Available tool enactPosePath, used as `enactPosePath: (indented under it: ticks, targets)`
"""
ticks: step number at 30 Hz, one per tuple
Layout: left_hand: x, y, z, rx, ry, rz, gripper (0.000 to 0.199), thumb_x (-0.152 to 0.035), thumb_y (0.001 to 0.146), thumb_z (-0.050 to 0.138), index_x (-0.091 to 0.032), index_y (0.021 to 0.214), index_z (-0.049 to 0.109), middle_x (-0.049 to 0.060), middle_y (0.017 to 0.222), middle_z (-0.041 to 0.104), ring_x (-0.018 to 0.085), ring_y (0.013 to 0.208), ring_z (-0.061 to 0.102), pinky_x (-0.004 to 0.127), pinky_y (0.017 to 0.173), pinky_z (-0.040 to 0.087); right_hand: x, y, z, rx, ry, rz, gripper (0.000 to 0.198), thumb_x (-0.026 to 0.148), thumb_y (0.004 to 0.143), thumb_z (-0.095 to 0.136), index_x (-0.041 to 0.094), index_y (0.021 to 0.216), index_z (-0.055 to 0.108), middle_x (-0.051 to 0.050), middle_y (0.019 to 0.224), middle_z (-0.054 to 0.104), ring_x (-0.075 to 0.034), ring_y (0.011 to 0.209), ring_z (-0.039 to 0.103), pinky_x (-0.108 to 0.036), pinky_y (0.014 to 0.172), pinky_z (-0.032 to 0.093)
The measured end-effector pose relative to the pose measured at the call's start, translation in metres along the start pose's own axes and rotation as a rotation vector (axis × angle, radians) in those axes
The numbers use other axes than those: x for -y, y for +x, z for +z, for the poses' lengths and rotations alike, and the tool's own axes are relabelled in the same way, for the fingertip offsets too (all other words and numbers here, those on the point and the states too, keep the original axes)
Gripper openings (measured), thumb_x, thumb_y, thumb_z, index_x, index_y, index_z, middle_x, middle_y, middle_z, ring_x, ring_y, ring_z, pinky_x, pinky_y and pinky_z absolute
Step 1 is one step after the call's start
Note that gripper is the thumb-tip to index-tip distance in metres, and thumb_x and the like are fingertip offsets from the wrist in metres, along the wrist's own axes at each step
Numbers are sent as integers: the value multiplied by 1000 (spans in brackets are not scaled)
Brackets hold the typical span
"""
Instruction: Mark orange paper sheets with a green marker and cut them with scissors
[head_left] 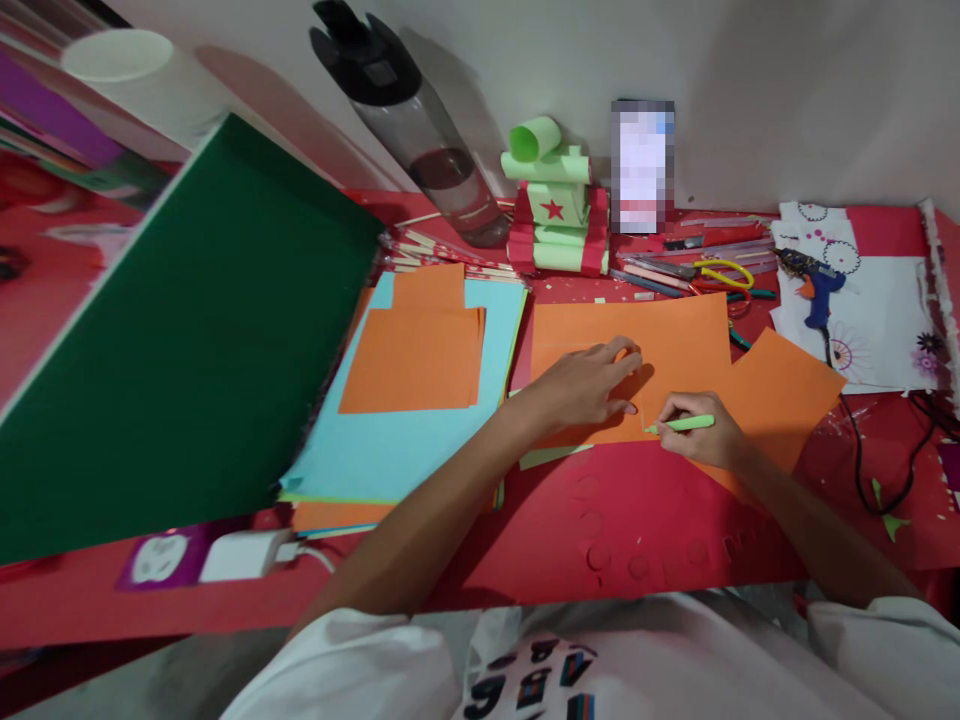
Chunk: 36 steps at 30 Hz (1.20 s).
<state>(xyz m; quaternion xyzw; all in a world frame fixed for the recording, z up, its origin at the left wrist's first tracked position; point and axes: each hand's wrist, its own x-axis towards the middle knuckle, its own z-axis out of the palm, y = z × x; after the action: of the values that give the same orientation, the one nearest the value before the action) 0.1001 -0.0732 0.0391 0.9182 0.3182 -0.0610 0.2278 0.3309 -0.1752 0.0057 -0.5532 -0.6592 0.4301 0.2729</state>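
Note:
On a sheet of orange paper (600,325), my left hand (589,385) lies with its fingers spread, pressing the sheet from above. My right hand (705,430) is closed round a light green pen (691,423), its tip touching the paper close to the sheet's near edge. A faint pale line runs on the paper between the two hands. Another orange piece (787,390) lies turned at an angle, partly beneath my right forearm. A light green strip (555,457) pokes out from under the main sheet.
Left are stacked coloured sheets (420,450) with cut orange pieces (412,360) on top, and a green board (202,360). Behind stand a bottle (450,165), a green-and-red paper model (559,205) and a phone (643,165). Scissors (724,275) and a glue gun (821,290) lie right.

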Motion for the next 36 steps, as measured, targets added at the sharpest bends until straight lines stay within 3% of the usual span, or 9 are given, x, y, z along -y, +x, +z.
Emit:
enactPosePath:
  ticks: [24, 30, 36]
  targets:
    - [-1, -1, -4, 29, 24, -17, 54, -41, 99, 62, -27, 149, 45, 14, 161, 46, 36, 133, 61, 41, 89, 52, -3, 1, -1, 72, -15, -34, 8, 14, 72, 70, 21, 71, 69, 5, 61, 67, -11, 54, 53, -23, 55, 36]
    - [-3, -1, -6, 23, 21, -14, 52, -42, 99, 61, -25, 147, 47, 14, 159, 48, 36, 130, 62, 41, 86, 53, -5, 2, -3, 41, 6, -24, 6, 20, 77, 72, 21, 72, 69, 4, 62, 68, -11, 55, 54, -23, 54, 36]
    - [-3, -1, -6, 29, 29, -13, 55, -40, 99, 61, -23, 149, 46, 15, 161, 47, 36, 132, 61, 42, 85, 53, -5, 2, -3, 38, -2, -26, 7, 16, 75, 71, 21, 73, 68, 4, 64, 69, -11, 57, 55, -23, 56, 37]
